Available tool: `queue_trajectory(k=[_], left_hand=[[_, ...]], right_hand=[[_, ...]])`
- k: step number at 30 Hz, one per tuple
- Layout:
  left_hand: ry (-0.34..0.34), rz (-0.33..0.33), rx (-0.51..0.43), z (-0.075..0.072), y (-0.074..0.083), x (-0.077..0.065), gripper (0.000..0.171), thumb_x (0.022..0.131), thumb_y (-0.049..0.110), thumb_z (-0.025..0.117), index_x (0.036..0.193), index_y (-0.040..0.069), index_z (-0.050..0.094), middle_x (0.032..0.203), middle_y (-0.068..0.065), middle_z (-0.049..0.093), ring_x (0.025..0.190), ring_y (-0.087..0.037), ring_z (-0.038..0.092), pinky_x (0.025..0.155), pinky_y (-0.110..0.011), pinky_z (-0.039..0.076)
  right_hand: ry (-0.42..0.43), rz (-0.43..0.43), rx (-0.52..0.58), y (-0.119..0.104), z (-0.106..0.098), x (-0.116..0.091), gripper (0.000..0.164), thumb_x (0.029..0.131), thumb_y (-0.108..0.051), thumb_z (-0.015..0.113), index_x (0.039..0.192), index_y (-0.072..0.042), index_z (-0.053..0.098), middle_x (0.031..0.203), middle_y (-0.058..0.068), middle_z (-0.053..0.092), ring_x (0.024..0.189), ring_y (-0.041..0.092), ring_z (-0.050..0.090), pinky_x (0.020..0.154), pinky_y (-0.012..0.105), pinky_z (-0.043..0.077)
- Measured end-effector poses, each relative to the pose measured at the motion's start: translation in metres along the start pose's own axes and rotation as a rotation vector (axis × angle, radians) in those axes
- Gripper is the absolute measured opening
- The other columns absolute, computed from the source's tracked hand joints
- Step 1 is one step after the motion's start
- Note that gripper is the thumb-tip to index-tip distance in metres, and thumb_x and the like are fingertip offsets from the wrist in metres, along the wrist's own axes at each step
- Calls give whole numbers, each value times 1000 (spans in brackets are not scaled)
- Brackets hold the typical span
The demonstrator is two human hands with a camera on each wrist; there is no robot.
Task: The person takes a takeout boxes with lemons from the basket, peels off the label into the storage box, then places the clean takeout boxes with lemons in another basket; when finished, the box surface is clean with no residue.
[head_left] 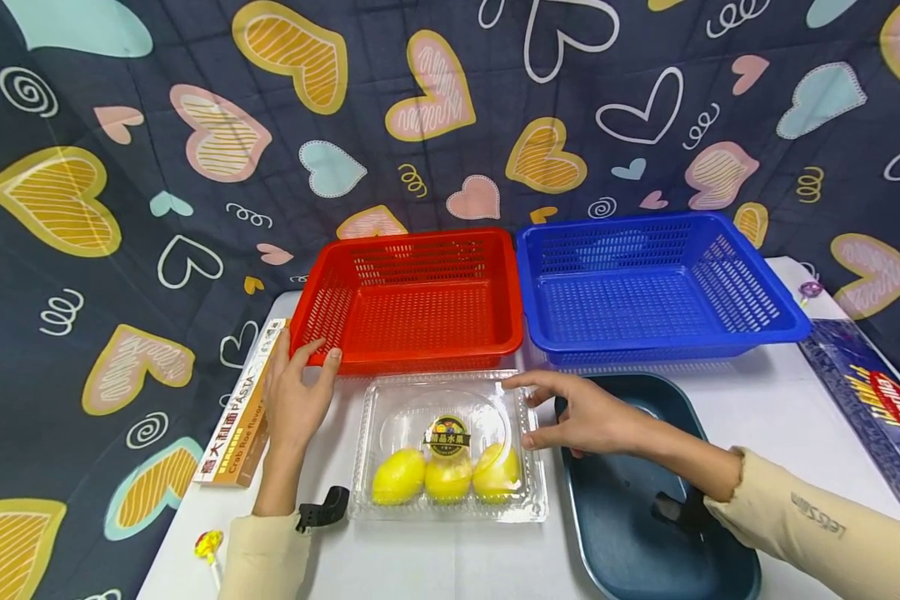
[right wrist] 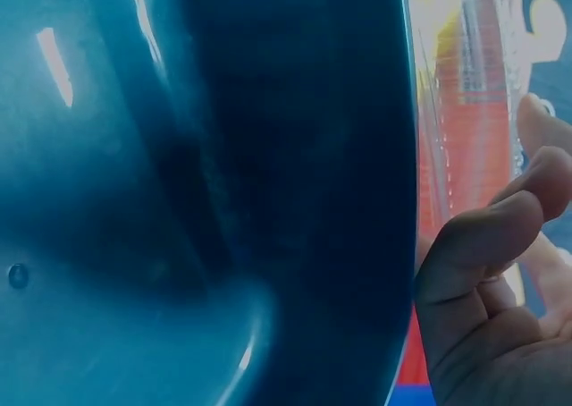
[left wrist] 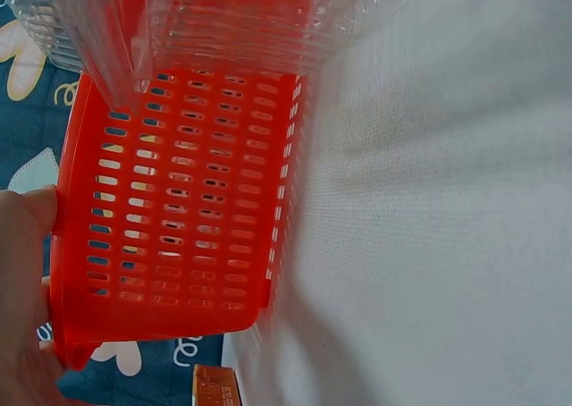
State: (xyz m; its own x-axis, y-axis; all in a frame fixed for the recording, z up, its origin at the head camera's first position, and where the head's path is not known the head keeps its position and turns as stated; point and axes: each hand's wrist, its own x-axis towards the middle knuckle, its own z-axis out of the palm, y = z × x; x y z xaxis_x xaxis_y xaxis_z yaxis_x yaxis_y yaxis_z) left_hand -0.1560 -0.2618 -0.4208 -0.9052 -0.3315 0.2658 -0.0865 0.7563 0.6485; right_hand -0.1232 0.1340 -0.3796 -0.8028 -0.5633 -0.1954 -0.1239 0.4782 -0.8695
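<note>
Transparent plastic is forming a lidded box (head_left: 401, 421) that is lying between the hands on a white-covered bench (head_left: 457, 558), and three yellow fruits (head_left: 447, 479) are showing in a row along its near side. Its far edge is running just beside a red basket (head_left: 412, 364), and its right edge is facing the rim of a dark teal tub (head_left: 622, 517), a narrow white strip separating them. More white cloth is showing between the box and the left forearm, and in front of the box's near edge. A blue basket (head_left: 667, 340) is sitting close beside the red one on the right. At far left, a pasta carton (head_left: 243, 408) is lying along the bench's edge.

The left hand (head_left: 296, 404) is resting or floating at the red basket's near left corner, thumb and forefinger standing wide apart; contact with the rim is remaining unclear. The right hand (head_left: 588, 412) is pointing its loosely bending fingers at the box's far right corner, thumb standing apart at the right edge; whether they are touching the lid, one cannot tell.
</note>
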Motion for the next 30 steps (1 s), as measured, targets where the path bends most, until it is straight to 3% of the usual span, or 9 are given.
queue_trajectory(k=[13, 30], left_hand=[[-1, 2, 14, -2, 2, 0, 52, 96, 45, 62, 137, 14, 64, 170, -12, 24, 154, -43, 25, 120, -71, 16], [-11, -4, 34, -1, 1, 0, 51, 97, 46, 61, 138, 15, 64, 170, -11, 23, 155, -41, 24, 121, -70, 15]], right_hand=[[-56, 35, 24, 3, -3, 7, 68, 88, -23, 80, 149, -22, 50, 139, 28, 55, 46, 17, 52, 45, 28, 51], [-62, 67, 41, 1, 0, 8, 66, 88, -23, 81, 147, -25, 53, 138, 26, 56, 45, 17, 53, 43, 27, 49]])
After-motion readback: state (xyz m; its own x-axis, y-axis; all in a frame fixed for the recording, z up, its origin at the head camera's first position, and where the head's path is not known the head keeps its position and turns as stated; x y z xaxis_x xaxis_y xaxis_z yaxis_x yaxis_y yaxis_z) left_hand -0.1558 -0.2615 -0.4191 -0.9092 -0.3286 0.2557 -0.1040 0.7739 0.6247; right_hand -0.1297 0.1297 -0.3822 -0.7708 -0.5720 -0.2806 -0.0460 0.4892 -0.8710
